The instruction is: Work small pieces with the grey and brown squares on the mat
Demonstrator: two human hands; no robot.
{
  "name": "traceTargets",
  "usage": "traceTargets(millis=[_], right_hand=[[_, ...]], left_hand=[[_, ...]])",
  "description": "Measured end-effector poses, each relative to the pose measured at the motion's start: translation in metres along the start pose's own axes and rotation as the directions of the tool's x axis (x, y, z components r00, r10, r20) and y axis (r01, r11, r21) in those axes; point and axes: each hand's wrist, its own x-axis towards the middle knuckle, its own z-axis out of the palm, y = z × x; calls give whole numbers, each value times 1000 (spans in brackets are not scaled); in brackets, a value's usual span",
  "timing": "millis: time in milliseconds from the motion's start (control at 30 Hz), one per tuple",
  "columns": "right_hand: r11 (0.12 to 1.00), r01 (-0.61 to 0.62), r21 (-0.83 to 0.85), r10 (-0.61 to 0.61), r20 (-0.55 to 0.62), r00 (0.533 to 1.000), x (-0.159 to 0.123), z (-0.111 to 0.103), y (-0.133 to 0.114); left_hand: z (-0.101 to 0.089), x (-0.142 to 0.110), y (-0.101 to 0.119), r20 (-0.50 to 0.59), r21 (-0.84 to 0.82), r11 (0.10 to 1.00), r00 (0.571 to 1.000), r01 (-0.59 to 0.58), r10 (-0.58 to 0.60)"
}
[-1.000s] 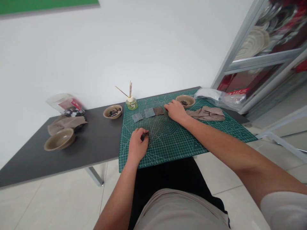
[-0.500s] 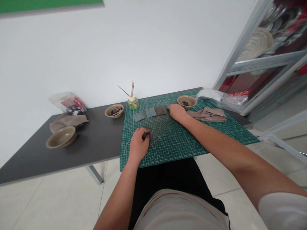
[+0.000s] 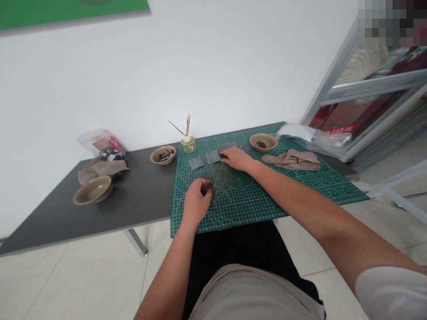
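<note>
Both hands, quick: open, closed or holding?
Left hand: closed on a small dark piece.
Right hand: fingertips down beside a gray square; whether it grips anything cannot be told.

This looks like a craft workspace. A green gridded cutting mat point(image 3: 260, 202) lies on a dark table point(image 3: 143, 191) beside a white wall point(image 3: 216, 66).

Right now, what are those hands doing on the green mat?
A person's left hand pinches a small dark thing at the mat. The right hand is down beside two grey squares, but it mostly hides what its fingers touch. To its right, a bowl with dark bits and a crumpled cloth are on the mat.
</note>
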Motion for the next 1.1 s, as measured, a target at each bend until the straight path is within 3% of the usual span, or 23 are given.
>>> traceTargets(millis=[167,267,400,533,633,800,967,1100], right_hand=[[991,-8,-130,10,11,1000,1,-11,-1],[982,-132,-134,112,-149,983,-5,-17,-3],[957,-283,62,283,-402,871,-21,-26,-8],[929,-202,309,335,-477,812,-52,-28,-23],[902,-181,393,347,-409,844,-78,-19,-39],[928,-189,321,276,-253,927,-100,-8,-56],[845,-166,509,356,-302,884,-99,-11,-64],[809,-81,582,281,-262,923,-99,-7,-72]], left_hand=[[0,0,0,4,-31,999,1000,12,-12],[0,1,-1,7,-53,998,999,38,-38],[0,1,-2,12,-37,999,1000,21,-21],[-1,1,-1,12,-64,998,1000,28,-28],[-1,1,0,13,-84,996,1000,28,-27],[-1,2,0,17,-21,1000,1000,-18,18],[-1,2,1,25,-54,999,1000,-3,5],[-1,3,1,27,-60,998,1000,13,-11]])
